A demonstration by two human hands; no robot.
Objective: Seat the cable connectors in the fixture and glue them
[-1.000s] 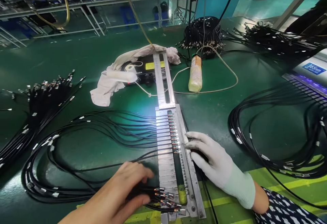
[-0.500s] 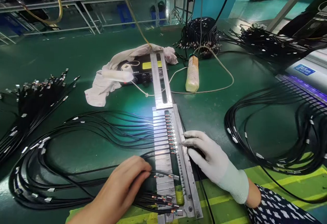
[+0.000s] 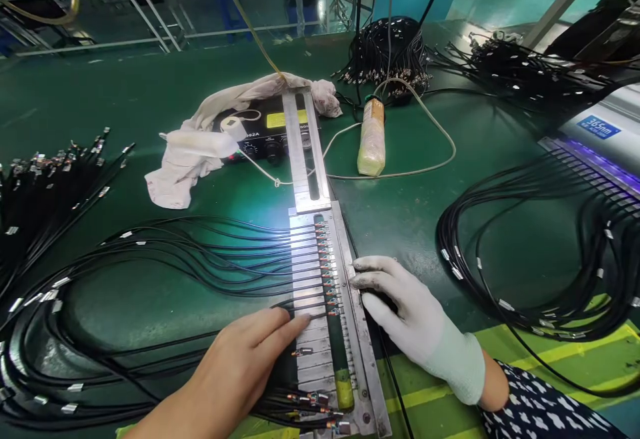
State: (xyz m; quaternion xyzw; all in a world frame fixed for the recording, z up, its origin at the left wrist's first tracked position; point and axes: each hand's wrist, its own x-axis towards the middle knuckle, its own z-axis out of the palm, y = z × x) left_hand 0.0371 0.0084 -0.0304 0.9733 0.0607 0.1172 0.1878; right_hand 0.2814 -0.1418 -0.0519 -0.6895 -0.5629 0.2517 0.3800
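Green tabletop spreads across the head view, with black cables running from the left into a slotted metal fixture at centre. Lower centre, the bare left hand, fingers nearly straight and together, touches 1 of them, any pinch hidden; right of centre, the gloved right hand, half open and holding nothing, rests fingertips on the fixture's edge.

one bare hand and one gloved hand are showing; one bottle, one cloth, one black box, two metal plates and at least five cable bundles are lying on one table.
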